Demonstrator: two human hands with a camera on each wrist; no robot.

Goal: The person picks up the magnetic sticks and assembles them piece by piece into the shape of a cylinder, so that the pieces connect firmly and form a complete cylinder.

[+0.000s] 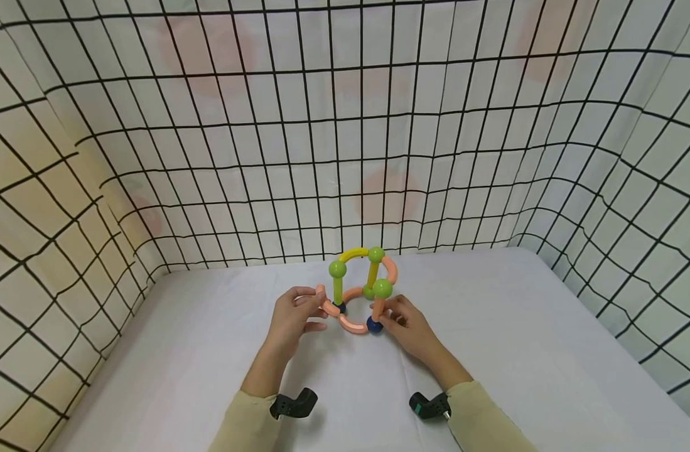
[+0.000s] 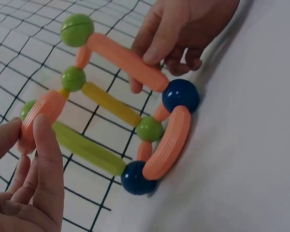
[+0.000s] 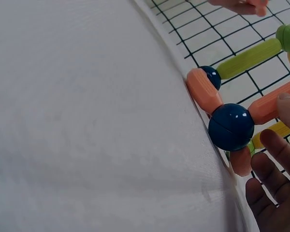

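A frame of toy magnetic rods and balls stands on the white table. In my left hand [image 1: 288,319], a loose curved orange rod [image 2: 42,118] is pinched between thumb and fingers, left of the frame. My right hand [image 1: 412,329] grips the upright orange rod [image 2: 128,62], which joins a green ball [image 1: 383,288] above to a navy ball [image 1: 375,324] below. A curved orange rod [image 1: 353,326] lies along the base toward a second navy ball [image 2: 137,178]. From that one rises a light green rod [image 1: 338,292] topped by another green ball [image 1: 337,269].
Behind, a yellow curved rod [image 1: 353,253] meets a green ball [image 1: 376,254] over a yellow upright rod [image 1: 373,275]. An orange curved rod [image 1: 391,270] bends down at the right. Black grid netting [image 1: 345,135] over white cloth encloses the table [image 1: 491,326] at back and sides.
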